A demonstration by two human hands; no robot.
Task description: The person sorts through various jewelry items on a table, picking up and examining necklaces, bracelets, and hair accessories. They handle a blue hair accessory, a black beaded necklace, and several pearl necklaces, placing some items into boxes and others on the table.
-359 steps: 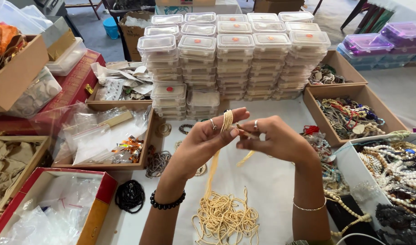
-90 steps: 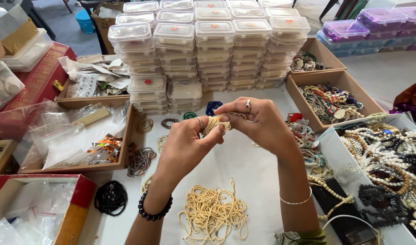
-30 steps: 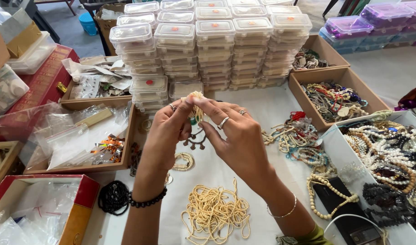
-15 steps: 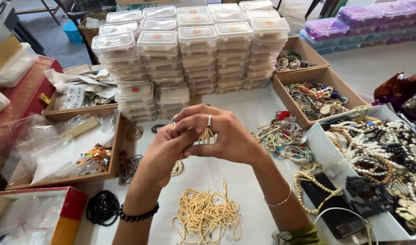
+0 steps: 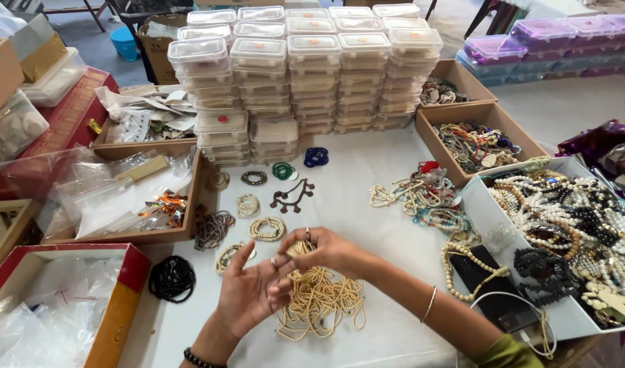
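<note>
White worktop [image 5: 367, 177] carries everything. Far beyond the fingers: a block of stacked clear lidded containers [image 5: 305, 68]. To the right of the fingers: a white tray [image 5: 503, 225] heaped with mixed bead necklaces, and further back two cardboard boxes [image 5: 476, 136] of assorted jewellery. To the left: a shallow cardboard tray [image 5: 121, 197] with clear plastic bags, and a red box [image 5: 60, 300] nearer the camera.

Directly under and just ahead of the fingers: a pile of cream bead strands [image 5: 319, 300], spread loose on the worktop. Right hand [image 5: 326, 251] comes in from the right, fingers pinched on the top of that pile, lifting a few strands. Left hand [image 5: 247, 289] is palm-up just beside it, fingers mostly spread, thumb and fingertips touching the same strands; whether it actually grips them, cannot tell.

Smaller items beyond the fingers: coiled bead bracelets [image 5: 267, 228], a brown necklace [image 5: 292, 196], green bangle [image 5: 282, 170], blue bracelet [image 5: 316, 157]. Left of the left hand: a black bead coil [image 5: 171, 278].
</note>
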